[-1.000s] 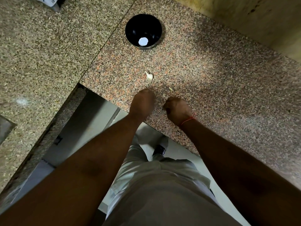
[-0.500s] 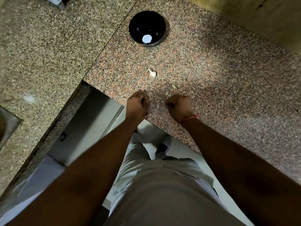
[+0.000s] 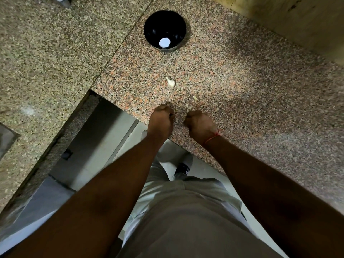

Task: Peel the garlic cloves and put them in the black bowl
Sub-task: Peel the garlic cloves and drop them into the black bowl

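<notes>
Both fists sit at the near edge of the granite counter (image 3: 242, 81), centre of the frame. The left hand (image 3: 161, 121) is curled tight, fingers clenched; whether a clove is inside I cannot tell. The right hand (image 3: 200, 125), red thread at the wrist, is also curled shut, contents hidden, just beside the left but apart from it.

One garlic clove (image 3: 170, 83) lies loose on the counter above the hands, between them and the black bowl (image 3: 164, 19) at top centre (the bowl shows a bright white spot at the bottom, probably a light reflection, can't confirm). A small pale scrap of skin (image 3: 194, 97) lies right of the clove, near the hands.

Handling guess: the clove is light, firm, and small, with papery brittle skin that flakes. It looks likely to skid on polished stone. Best pinched across its fat middle with thumb and forefinger, then skin picked from the pointed tip.
</notes>
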